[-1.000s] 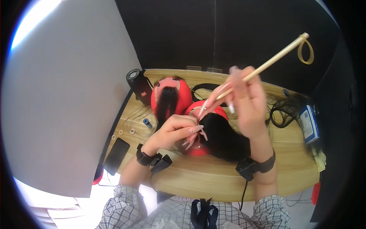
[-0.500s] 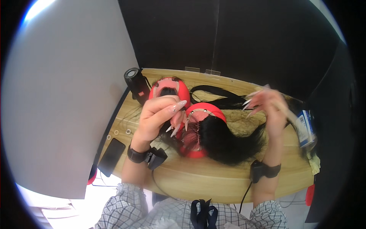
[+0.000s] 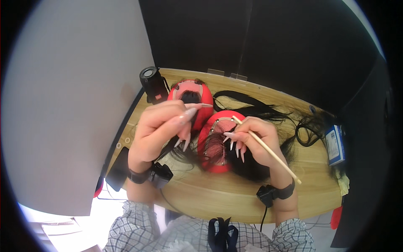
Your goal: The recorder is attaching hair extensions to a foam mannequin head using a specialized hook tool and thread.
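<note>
A red rounded form [image 3: 204, 140] lies mid-table, with pinkish mesh [image 3: 225, 126] pinned over its top. Long black hair [image 3: 252, 170] falls from the mesh to the right, and thin dark strands spread left. Over that form, my right hand [image 3: 262, 138] grips a slim pale wooden stick [image 3: 275, 156] slanting down to the right; any fine tip cannot be made out. My left hand [image 3: 155, 126] hovers just left of the mesh, thumb and forefinger pinched together. Whatever it pinches is too small to name. Behind it stands a second red form [image 3: 206, 93] with mesh and dark hair.
A black cylindrical speaker [image 3: 153, 86] stands at the back left, and a dark phone [image 3: 117, 168] lies at the left edge. Loose black hair [image 3: 247, 101] stretches along the back. A blue-and-white box [image 3: 336, 147] is at the right. Dark panels [image 3: 285, 46] enclose the table.
My right hand has come left and down from the right side to the mesh, and the stick now shows clearly. My left hand stays pinched, slightly farther left in the picture.
</note>
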`<state>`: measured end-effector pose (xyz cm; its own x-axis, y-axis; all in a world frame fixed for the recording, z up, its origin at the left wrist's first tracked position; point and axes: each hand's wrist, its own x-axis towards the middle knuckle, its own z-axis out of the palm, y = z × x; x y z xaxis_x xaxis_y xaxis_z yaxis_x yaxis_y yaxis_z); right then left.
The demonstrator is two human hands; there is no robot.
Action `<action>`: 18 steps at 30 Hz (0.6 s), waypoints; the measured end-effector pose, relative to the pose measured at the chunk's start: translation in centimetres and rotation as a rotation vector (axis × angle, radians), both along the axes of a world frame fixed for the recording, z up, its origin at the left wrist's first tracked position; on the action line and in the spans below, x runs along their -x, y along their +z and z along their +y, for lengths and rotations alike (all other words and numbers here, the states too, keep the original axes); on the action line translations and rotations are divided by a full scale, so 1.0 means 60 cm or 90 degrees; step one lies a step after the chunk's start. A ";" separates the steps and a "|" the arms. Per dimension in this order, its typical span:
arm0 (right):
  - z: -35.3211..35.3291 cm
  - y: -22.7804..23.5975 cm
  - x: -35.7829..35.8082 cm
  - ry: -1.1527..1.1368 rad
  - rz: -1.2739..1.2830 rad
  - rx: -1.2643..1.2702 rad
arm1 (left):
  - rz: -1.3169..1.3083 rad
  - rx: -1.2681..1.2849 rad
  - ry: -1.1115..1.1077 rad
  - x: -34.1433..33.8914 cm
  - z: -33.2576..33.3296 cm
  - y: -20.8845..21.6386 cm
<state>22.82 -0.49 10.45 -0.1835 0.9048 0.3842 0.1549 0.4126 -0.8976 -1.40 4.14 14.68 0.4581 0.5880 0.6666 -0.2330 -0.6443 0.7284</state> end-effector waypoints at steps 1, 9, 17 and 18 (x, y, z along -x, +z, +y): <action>-0.003 0.001 -0.002 -0.002 -0.003 0.002 | 0.089 -0.012 0.012 0.000 0.002 0.000; -0.021 0.034 0.005 -0.011 0.133 -0.085 | 0.253 0.081 -0.301 -0.058 0.030 -0.058; -0.045 0.043 -0.030 -0.097 0.223 -0.215 | 0.200 0.121 -0.317 -0.057 0.030 -0.064; -0.048 0.032 -0.032 -0.158 0.166 -0.145 | 0.211 0.094 -0.295 -0.048 0.028 -0.056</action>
<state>24.72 -3.40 12.40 0.1595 0.7962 0.5836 0.0548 0.5831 -0.8105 1.50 5.84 11.29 0.8597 0.3529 0.3694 -0.2096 -0.4157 0.8850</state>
